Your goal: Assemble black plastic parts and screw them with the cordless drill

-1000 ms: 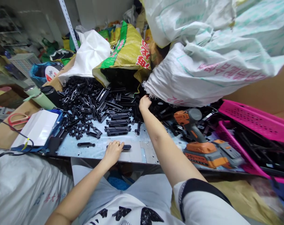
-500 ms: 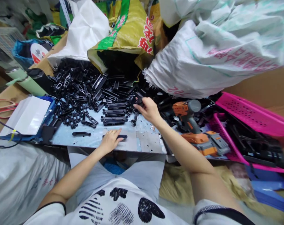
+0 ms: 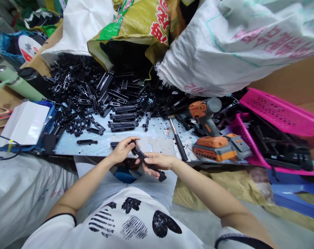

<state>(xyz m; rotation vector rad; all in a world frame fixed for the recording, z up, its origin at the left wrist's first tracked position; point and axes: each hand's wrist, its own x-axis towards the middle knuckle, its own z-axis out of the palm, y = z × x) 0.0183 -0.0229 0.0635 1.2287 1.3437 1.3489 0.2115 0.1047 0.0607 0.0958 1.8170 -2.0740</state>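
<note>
Just off the table's front edge, a long black part (image 3: 140,153) slants between my hands. My left hand (image 3: 123,149) grips its upper end, and my right hand (image 3: 158,162) is closed round its lower half. Behind my left hand, another black bar (image 3: 113,145) lies partly hidden on the table (image 3: 66,148). A single black bar (image 3: 86,141) rests farther left. Several black assemblies (image 3: 122,126) are stacked beyond my hands, with a small black piece (image 3: 146,122) beside them.
A hammer (image 3: 178,140) and an orange cordless driver (image 3: 207,131) lie on the right, next to a pink basket (image 3: 260,160) of black parts. Loose black parts (image 3: 79,100) are heaped behind. White paper (image 3: 29,122) and a green bottle (image 3: 22,86) are at left.
My right hand has come back from the pile to the front edge with a black part. My left hand has left the bar on the table and taken the part's upper end. The hammer now shows.
</note>
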